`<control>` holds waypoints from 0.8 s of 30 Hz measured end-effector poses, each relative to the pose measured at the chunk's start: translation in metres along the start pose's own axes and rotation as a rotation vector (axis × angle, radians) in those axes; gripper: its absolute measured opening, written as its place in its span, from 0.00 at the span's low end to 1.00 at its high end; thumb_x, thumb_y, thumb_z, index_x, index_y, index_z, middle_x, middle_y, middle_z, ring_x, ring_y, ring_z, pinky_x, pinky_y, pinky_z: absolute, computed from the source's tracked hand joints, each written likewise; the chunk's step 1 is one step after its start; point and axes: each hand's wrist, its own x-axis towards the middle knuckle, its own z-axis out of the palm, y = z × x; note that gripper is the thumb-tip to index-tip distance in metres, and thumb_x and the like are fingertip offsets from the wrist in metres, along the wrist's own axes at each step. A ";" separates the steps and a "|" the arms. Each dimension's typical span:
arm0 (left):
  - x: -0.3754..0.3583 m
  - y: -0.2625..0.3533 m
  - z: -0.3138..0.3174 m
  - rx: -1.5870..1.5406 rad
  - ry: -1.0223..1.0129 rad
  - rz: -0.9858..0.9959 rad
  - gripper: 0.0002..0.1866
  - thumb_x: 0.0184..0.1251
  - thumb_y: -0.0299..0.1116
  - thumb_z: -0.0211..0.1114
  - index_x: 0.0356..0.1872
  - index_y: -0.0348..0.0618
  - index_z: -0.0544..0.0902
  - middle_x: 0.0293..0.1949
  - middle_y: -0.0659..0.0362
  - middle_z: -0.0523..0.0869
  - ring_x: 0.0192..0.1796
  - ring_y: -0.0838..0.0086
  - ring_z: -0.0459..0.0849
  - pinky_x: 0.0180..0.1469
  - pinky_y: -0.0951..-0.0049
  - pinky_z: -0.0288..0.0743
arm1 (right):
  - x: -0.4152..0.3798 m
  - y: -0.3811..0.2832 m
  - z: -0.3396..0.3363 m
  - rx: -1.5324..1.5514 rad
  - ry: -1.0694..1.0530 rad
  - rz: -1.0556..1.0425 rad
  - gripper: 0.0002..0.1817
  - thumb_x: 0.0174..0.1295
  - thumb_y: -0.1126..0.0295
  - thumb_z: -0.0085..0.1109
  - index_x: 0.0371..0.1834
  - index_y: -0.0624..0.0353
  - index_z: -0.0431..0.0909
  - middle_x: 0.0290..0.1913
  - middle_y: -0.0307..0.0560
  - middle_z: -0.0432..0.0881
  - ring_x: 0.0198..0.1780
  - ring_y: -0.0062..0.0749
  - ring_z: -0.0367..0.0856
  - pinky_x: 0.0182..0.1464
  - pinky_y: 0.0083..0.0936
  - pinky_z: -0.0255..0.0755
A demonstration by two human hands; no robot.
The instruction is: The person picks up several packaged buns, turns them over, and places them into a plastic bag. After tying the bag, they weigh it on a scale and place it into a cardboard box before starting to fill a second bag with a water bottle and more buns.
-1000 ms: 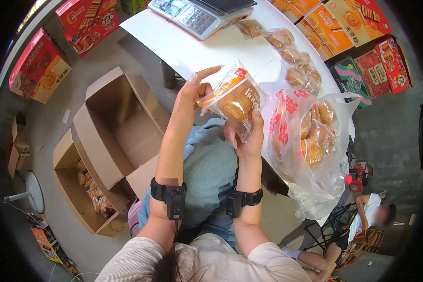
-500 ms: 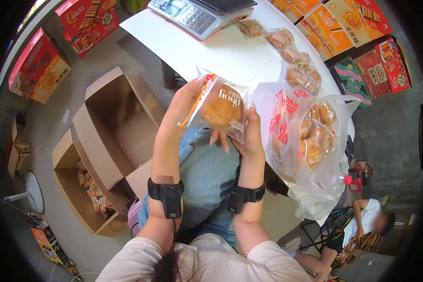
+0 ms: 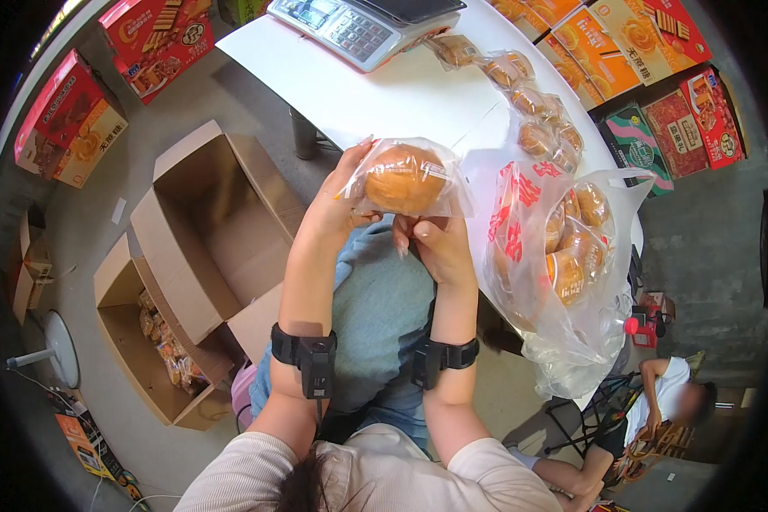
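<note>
A round golden-brown bun in a clear plastic wrapper (image 3: 405,179) is held up in front of me, beside the near edge of the white table (image 3: 350,98). My left hand (image 3: 346,192) grips the wrapper's left side. At the lower right, my right hand (image 3: 439,243) has its thumb against the wrapper and its fingers curled beneath, partly hidden. To the right on the table stands a clear plastic bag with red print (image 3: 520,230), with several wrapped buns (image 3: 582,247) inside.
A digital scale (image 3: 350,34) sits at the table's far side, and a row of wrapped buns (image 3: 533,102) lies along its right side. Open cardboard boxes (image 3: 230,230) stand on the floor at left. A seated person (image 3: 657,401) is at lower right.
The wrapped bun has tipped, so its printed front no longer faces me and its smooth brown side shows. My right thumb has moved down from the wrapper's right edge.
</note>
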 end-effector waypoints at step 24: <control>0.001 -0.002 0.003 0.143 -0.051 -0.044 0.20 0.63 0.40 0.53 0.54 0.40 0.72 0.35 0.59 0.78 0.30 0.76 0.77 0.24 0.76 0.70 | -0.004 0.000 -0.002 0.028 0.142 -0.011 0.27 0.53 0.55 0.59 0.47 0.66 0.66 0.24 0.41 0.70 0.16 0.18 0.63 0.17 0.16 0.60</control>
